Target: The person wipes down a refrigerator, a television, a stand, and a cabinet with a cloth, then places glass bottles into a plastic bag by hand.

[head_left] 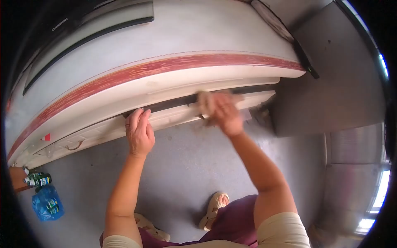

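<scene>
Cloth [204,103], pale and blurred, lies under the right hand [225,110] at the top edge of a white front [258,101], below the counter. The right hand is closed on it, though blur hides the fingertips. The left hand [139,133] is nearer the middle of the row, its fingers bent over the top edge of the neighbouring front [173,116]; whether the thumb grips it too, I cannot tell. The hands are well apart. A dark gap [173,103] runs behind both fronts.

Above them the counter [198,37] has a red band [165,65] along its curved edge. A dark-edged glass panel [97,35] is at its upper left. Further left along the row are a curved handle [74,146] and a small red and white triangle [45,137].

Green bottles [40,180] are on the left, near a brown box [17,179], with a blue bag [48,204] on the floor [178,161] just beside them. A large grey panel [331,78] rises to the right of the counter, and bright windows [381,190] show at the far right. Below, the person wears pale shoes [215,211], purple trousers [235,219] and pale sleeves [283,232].
</scene>
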A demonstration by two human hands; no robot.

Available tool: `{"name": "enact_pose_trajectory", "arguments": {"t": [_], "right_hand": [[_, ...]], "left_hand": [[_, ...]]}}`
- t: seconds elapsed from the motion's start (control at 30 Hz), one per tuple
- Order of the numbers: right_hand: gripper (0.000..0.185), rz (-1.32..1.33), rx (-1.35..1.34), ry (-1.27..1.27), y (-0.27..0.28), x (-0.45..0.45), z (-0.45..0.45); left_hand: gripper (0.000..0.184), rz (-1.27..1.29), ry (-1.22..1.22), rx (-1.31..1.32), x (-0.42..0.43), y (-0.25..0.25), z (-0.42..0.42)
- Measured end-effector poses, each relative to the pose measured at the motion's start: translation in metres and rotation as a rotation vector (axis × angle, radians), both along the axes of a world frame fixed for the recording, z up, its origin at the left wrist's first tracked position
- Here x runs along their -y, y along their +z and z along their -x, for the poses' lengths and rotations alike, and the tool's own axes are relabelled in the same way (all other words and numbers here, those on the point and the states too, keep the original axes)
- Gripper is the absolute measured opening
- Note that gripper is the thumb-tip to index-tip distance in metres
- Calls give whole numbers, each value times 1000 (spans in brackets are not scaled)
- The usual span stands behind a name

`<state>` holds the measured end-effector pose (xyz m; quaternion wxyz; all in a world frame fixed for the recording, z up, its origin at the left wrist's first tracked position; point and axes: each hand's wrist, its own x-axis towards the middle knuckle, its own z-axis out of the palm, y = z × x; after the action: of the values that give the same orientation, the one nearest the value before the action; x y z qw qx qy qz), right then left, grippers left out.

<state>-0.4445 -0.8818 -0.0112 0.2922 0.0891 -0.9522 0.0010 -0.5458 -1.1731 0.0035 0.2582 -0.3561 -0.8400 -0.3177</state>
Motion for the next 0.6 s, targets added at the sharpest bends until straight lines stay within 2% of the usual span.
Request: {"name": "enact_pose_trajectory", "arguments": {"t": [0.1, 0.2, 0.33, 0.43, 0.5, 0.53, 0.6], "right_hand": [[37, -57, -36, -177, 7, -72, -27], [45, -169, 24, -309, 18, -111, -41], [51, -424, 80, -552, -16, -171, -42], [48, -92, 6, -539, -4, -171, -38], [47, 309, -179, -500, 5, -143, -33], [50, 354, -39, -653, 7, -129, -33], [50, 337, -7, -699, -6, -102, -33]], "left_hand": [[29, 107, -13, -28, -4, 6, -6], [25, 134, -4, 51, -7, 18, -23], [25, 188, -66, 114, 2, 28, -22], [24, 179, -91, 159, 7, 34, -21], [24, 87, -122, 191, 12, 30, -20], [23, 6, -164, 187, 16, 32, -18], [22, -160, -131, 205, 24, 34, -15]]}}
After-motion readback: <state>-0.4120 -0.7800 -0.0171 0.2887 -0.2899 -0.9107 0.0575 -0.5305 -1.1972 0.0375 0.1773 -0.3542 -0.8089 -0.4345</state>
